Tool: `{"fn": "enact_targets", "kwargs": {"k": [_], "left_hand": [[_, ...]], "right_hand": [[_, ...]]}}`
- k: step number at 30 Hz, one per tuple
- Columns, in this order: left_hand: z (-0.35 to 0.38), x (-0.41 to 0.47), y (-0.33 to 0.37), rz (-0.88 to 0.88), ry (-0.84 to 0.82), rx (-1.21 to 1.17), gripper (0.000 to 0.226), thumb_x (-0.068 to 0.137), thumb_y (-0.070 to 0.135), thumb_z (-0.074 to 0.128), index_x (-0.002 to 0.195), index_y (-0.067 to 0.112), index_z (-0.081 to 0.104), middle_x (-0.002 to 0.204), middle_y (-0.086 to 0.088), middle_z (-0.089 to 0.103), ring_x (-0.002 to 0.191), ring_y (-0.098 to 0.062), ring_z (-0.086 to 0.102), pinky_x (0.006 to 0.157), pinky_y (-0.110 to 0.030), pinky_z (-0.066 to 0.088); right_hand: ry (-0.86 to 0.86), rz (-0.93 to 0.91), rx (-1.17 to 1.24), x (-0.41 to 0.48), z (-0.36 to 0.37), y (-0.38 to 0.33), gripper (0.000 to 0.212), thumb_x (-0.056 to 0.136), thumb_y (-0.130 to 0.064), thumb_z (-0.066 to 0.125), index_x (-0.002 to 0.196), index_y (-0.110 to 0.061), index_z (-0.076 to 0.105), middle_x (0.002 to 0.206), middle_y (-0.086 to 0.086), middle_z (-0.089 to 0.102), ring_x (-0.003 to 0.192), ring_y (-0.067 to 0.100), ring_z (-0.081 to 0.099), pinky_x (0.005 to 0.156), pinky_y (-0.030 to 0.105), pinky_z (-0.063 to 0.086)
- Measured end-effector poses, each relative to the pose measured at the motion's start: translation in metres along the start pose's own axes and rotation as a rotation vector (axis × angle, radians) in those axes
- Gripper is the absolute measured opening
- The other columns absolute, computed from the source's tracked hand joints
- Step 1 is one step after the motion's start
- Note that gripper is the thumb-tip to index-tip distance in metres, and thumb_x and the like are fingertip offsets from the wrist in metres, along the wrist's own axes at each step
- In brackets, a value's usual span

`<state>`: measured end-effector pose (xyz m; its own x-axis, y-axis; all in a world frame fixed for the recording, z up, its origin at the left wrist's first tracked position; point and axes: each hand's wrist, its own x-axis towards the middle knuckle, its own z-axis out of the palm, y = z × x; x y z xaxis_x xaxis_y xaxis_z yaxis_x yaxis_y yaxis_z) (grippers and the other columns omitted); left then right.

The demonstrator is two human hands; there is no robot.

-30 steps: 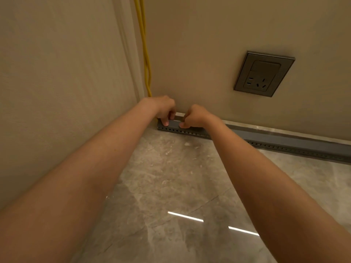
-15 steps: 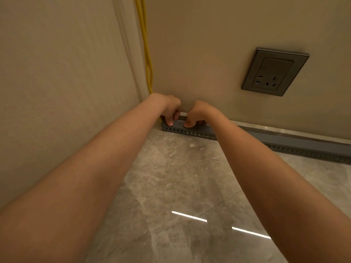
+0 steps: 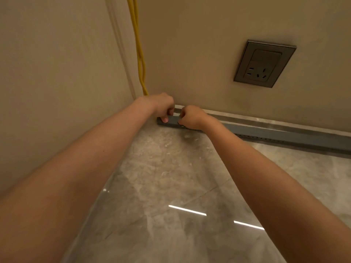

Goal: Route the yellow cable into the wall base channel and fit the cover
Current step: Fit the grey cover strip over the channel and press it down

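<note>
A doubled yellow cable (image 3: 139, 56) hangs down the room corner and vanishes behind my left hand (image 3: 163, 107). Along the foot of the back wall runs a grey channel with its cover (image 3: 284, 132), perforated along the lower edge. Both hands sit at the channel's left end near the corner. My left hand curls over the top of the cover with its thumb pressed on the grey front. My right hand (image 3: 191, 116) is clenched on the cover just to the right, fingers over its top edge. The cable inside the channel is hidden.
A grey wall socket (image 3: 265, 66) sits on the back wall, up and to the right. The side wall (image 3: 57, 82) stands close on the left. A stone skirting strip (image 3: 266, 120) runs behind the channel. The floor is glossy grey marble (image 3: 171, 177).
The view has shifted slightly. My hands stay at the channel's left end, and the right hand has closed a little nearer to the left.
</note>
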<state>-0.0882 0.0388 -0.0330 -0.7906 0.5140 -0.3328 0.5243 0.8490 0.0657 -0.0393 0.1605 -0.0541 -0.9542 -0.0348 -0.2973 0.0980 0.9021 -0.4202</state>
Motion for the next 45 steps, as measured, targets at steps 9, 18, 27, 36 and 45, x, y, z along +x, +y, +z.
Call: {"fn": "enact_targets", "kwargs": {"k": [9, 18, 27, 36, 45], "left_hand": [[0.01, -0.021, 0.007, -0.011, -0.04, 0.042, 0.033, 0.087, 0.015, 0.064, 0.116, 0.006, 0.053, 0.121, -0.013, 0.058, 0.111, -0.03, 0.055, 0.09, -0.037, 0.044], [0.021, -0.039, 0.014, -0.027, -0.095, 0.071, 0.039, 0.093, 0.021, 0.054, 0.128, 0.004, 0.048, 0.127, -0.014, 0.054, 0.115, -0.03, 0.053, 0.095, -0.037, 0.043], [0.035, -0.048, 0.01, -0.012, 0.113, 0.101, 0.025, 0.089, 0.022, 0.056, 0.11, 0.007, 0.058, 0.116, -0.015, 0.061, 0.106, -0.032, 0.059, 0.087, -0.042, 0.05], [0.04, -0.046, 0.016, -0.036, 0.238, 0.13, 0.022, 0.083, 0.015, 0.056, 0.102, 0.009, 0.066, 0.103, -0.015, 0.064, 0.099, -0.032, 0.06, 0.074, -0.04, 0.051], [0.022, -0.044, 0.015, 0.025, 0.108, 0.071, 0.027, 0.085, 0.02, 0.064, 0.109, 0.007, 0.065, 0.107, -0.013, 0.065, 0.102, -0.029, 0.059, 0.072, -0.031, 0.043]], "right_hand": [[0.096, -0.103, -0.146, -0.023, 0.012, -0.003, 0.026, 0.091, -0.012, 0.046, 0.114, -0.004, 0.056, 0.119, 0.019, 0.06, 0.109, 0.034, 0.056, 0.075, 0.032, 0.04], [0.067, -0.123, -0.216, -0.039, 0.02, -0.002, 0.032, 0.092, -0.017, 0.046, 0.121, -0.004, 0.042, 0.13, 0.017, 0.049, 0.125, 0.035, 0.04, 0.099, 0.044, 0.033], [0.068, -0.102, -0.16, -0.037, 0.019, -0.006, 0.031, 0.094, -0.025, 0.047, 0.116, -0.004, 0.054, 0.123, 0.018, 0.054, 0.111, 0.033, 0.052, 0.092, 0.041, 0.044], [0.196, -0.174, -0.203, -0.035, 0.027, -0.002, 0.027, 0.087, -0.014, 0.051, 0.112, -0.003, 0.048, 0.121, 0.016, 0.051, 0.113, 0.033, 0.047, 0.087, 0.043, 0.041], [0.099, -0.22, -0.176, -0.029, 0.015, 0.007, 0.031, 0.09, -0.023, 0.054, 0.115, -0.005, 0.052, 0.119, 0.015, 0.057, 0.106, 0.031, 0.053, 0.079, 0.032, 0.04]]}}
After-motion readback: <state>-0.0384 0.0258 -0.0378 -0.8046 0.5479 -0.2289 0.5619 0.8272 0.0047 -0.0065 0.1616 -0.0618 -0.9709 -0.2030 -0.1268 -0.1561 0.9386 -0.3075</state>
